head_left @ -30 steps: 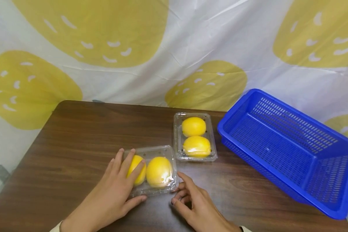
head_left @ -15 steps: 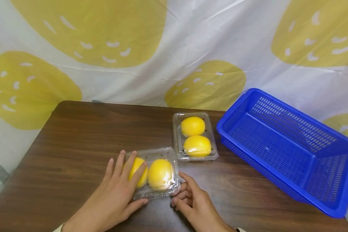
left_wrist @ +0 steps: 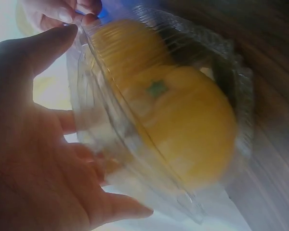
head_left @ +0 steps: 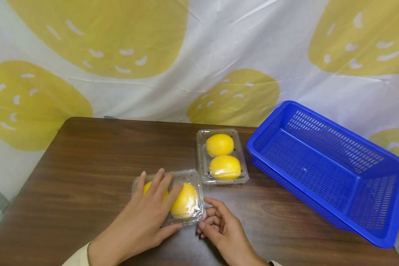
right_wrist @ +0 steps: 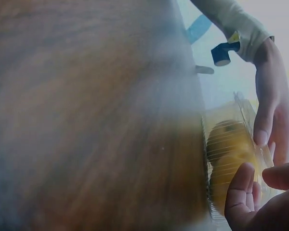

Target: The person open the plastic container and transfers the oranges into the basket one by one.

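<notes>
Spread fingers of the left hand (head_left: 149, 214) lie across the lid of the nearer clear plastic container (head_left: 192, 178), straight and resting on it rather than clasping, with the thumb reaching along the near edge. The right hand (head_left: 224, 229) is at the container's right end: its index finger extends to the right edge, its thumb points at the near right corner, and the other fingers are curled below. Whether it pinches that corner I cannot tell.

The container is a little below the centre of the head view, with two yellow fruits (head_left: 186, 201) inside, one partly covered by the left hand. The left wrist view shows a green star-shaped mark (left_wrist: 157, 88) on one fruit.

Both forearms enter from the bottom of the head view. A cream sleeve (head_left: 79, 256) shows at the left wrist, while only a sliver of sleeve appears at the right one.

Under everything is a dark brown wood-grain table (head_left: 96, 159), its far left corner rounded. Just beyond the nearer container is a second container (head_left: 203, 162), also with yellow fruits, and at the right of the frame is a blue basket (head_left: 306, 177) with slotted walls, set at a slant. Behind hangs a white cloth (head_left: 139, 98) printed with big yellow shapes (head_left: 103, 29), creased near the top centre.
</notes>
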The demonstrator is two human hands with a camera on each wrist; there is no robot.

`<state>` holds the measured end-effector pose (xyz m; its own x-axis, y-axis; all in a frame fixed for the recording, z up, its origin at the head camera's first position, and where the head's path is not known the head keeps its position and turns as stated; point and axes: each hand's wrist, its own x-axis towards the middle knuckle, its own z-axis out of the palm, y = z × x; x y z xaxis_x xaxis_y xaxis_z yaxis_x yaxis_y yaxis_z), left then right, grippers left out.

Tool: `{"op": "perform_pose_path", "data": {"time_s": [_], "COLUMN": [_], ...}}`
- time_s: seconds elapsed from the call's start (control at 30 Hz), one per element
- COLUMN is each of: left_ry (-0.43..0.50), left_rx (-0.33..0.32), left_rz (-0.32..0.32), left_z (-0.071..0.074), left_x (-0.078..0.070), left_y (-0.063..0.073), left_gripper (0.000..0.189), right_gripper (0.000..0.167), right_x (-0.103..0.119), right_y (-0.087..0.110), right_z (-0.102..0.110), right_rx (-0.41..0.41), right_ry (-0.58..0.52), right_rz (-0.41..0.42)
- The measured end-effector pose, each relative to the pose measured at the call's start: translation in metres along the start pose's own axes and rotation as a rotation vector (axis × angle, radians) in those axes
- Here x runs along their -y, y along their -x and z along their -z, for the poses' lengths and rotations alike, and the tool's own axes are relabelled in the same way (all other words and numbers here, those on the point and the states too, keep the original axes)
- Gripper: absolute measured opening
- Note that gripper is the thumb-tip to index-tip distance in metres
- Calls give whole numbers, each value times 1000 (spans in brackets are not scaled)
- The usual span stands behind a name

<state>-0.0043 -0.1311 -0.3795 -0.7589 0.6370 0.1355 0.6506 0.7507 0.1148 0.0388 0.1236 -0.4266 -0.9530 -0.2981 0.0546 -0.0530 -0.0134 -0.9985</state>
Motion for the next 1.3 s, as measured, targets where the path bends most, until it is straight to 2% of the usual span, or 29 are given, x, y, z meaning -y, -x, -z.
{"op": "perform_pose_path", "data": {"time_s": [0.37,0.47,0.83,1.0,1.13,1.3], "left_ry": [-22,-24,-42,-31,-19,-16], "left_rx": [34,51,51,58,64,79], "left_rz": [-57,-55,-71,-75,-74,-74], "left_z": [-4,-4,-2,-1,0,2], "left_x": [-9,-11,-18,-20,-20,-20], "left_y": [-21,-24,-32,-36,-38,-40], "left_gripper": [92,92,90,88,86,84], "right_gripper": [61,57,49,46,45,50], "right_x": [1,1,1,2,2,3], "right_y": [-1,-1,0,0,0,-1], "right_z": [-2,-2,-4,-4,-5,-7], "right_rx": [-29,-32,-28,-36,-38,-50], "right_ry": [-9,-11,-21,-19,-12,-32], "right_rz": [-81,-71,-79,-106,-89,-143]}}
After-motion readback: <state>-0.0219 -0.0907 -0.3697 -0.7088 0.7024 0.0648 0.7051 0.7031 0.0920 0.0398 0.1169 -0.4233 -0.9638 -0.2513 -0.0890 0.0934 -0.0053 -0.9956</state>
